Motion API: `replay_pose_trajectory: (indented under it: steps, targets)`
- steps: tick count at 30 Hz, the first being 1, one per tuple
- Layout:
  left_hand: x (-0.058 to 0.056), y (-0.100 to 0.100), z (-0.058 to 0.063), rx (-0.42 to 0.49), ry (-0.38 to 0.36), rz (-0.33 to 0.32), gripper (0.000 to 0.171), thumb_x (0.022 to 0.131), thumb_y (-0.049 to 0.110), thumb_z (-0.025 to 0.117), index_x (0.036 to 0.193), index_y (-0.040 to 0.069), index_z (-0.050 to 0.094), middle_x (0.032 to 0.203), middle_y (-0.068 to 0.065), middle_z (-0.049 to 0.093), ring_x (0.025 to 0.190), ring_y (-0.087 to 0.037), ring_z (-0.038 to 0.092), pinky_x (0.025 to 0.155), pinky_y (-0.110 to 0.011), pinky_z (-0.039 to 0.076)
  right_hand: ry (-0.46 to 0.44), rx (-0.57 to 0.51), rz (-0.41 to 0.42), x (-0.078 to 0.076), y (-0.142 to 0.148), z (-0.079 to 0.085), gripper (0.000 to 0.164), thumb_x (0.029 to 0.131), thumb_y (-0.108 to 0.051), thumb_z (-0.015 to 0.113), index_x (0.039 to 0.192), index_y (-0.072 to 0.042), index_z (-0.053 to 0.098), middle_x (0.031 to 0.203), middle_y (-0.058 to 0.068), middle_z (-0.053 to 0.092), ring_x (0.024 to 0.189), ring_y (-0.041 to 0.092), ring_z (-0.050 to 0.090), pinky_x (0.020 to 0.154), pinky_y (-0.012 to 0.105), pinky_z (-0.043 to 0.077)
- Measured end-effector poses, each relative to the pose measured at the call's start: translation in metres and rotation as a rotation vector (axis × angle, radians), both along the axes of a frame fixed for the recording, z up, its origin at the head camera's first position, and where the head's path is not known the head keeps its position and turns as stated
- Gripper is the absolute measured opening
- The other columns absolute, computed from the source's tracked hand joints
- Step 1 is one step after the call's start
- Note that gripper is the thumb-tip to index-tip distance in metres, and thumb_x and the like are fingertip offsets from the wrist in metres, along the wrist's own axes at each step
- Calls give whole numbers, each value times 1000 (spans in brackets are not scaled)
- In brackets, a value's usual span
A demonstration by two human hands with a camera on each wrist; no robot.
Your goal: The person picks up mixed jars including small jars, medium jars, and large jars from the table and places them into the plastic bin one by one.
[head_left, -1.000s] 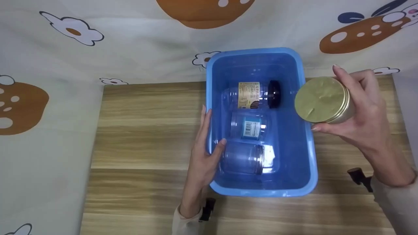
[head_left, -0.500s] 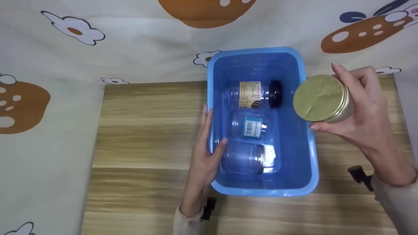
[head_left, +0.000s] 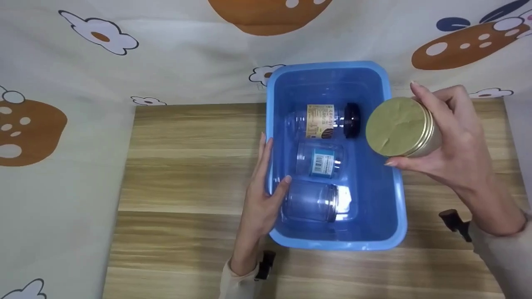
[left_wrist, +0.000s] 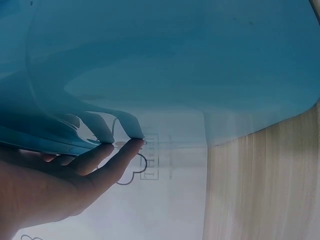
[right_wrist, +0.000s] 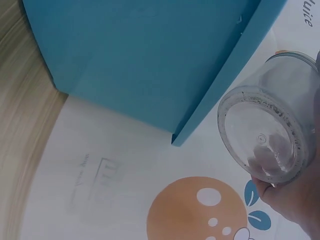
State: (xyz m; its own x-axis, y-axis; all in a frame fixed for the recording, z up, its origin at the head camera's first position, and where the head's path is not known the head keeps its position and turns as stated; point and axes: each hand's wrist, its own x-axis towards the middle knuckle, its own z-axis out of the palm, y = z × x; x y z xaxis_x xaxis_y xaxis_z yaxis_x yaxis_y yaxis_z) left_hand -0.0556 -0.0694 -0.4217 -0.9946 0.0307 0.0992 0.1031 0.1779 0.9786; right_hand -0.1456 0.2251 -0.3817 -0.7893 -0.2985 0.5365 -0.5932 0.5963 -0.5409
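Observation:
My right hand (head_left: 461,141) grips a clear jar (head_left: 434,137) with a gold lid (head_left: 397,126), tilted so the lid faces up and left. It hangs over the right rim of a blue plastic basin (head_left: 398,199). In the right wrist view the jar's see-through base (right_wrist: 260,137) points at the camera. On the basin's left side my left hand (head_left: 259,205) holds the rim, thumb inside and fingers along the outer wall. Three clear jars lie on their sides in the basin: one with a dark lid (head_left: 352,120), one with a teal label (head_left: 322,162), one unlabelled (head_left: 309,201).
The basin stands on a wood-grain table (head_left: 187,187), its far end close to a patterned cloth (head_left: 195,54) that hangs behind. Dark camera mounts sit at both wrists, the left (head_left: 265,265) and the right (head_left: 455,224).
My right hand has carried the gold-lidded jar slightly left, further over the basin's rim. The left hand keeps its hold, and the jars inside lie as before.

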Motion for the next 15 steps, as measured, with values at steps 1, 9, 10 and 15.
replay_pose_trajectory:
  steps: [1, 9, 10, 15]
  targets:
    - [0, 0, 0, -3, -3, 0, 66, 90, 8, 55, 145, 8, 19, 152, -1, 4, 138, -21, 10, 107, -45, 17, 4, -1, 6, 0, -1, 0, 107, 43, -65, 79, 128, -6, 52, 98, 26, 46, 91, 25, 43, 80, 23, 33]
    - [-2, 1, 0, -25, -16, 2, 66, 90, 11, 55, 145, 9, 19, 152, 2, 4, 138, -20, 9, 107, -46, 17, 19, 1, 38, -2, -6, 4, 106, 44, -63, 79, 129, -5, 51, 97, 26, 45, 90, 25, 42, 78, 23, 32]
    - [-2, 1, -1, -26, -15, 2, 66, 90, 11, 55, 145, 9, 19, 152, 2, 4, 138, -20, 10, 107, -46, 17, 19, 4, 43, -2, -7, 4, 106, 44, -62, 80, 129, -5, 51, 97, 26, 45, 90, 25, 42, 78, 24, 32]
    - [0, 0, -2, -24, -3, 4, 66, 90, 9, 55, 145, 7, 19, 152, 0, 5, 138, -22, 10, 107, -44, 18, 27, 4, 75, -3, -12, 4, 106, 41, -56, 84, 128, -5, 52, 96, 25, 47, 89, 25, 42, 76, 25, 31]
